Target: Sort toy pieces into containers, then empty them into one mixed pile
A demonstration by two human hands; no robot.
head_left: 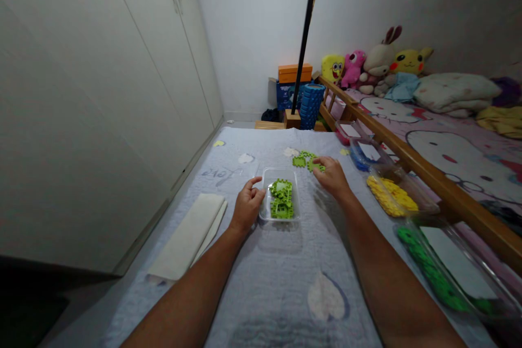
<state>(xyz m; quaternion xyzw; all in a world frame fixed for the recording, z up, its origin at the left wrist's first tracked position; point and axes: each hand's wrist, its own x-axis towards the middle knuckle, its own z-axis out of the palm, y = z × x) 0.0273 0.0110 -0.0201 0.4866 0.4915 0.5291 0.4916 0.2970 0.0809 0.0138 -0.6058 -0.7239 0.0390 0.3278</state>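
A clear plastic tray [264, 196] holding several light green puzzle pieces [281, 199] sits on a grey-blue quilted mat [277, 277]. My left hand [247, 206] rests against the tray's left edge, fingers curled on its rim. My right hand [332, 175] reaches past the tray to a few loose green pieces [302, 159] on the mat, its fingertips on one of them.
A folded white cloth [190, 236] lies left of the tray. Along the right stand clear bags of yellow pieces [390, 194], dark green pieces [432, 274] and blue pieces [359, 160]. A wooden bed rail [428, 174], a black pole [305, 32] and wardrobe doors [101, 92] hem the mat.
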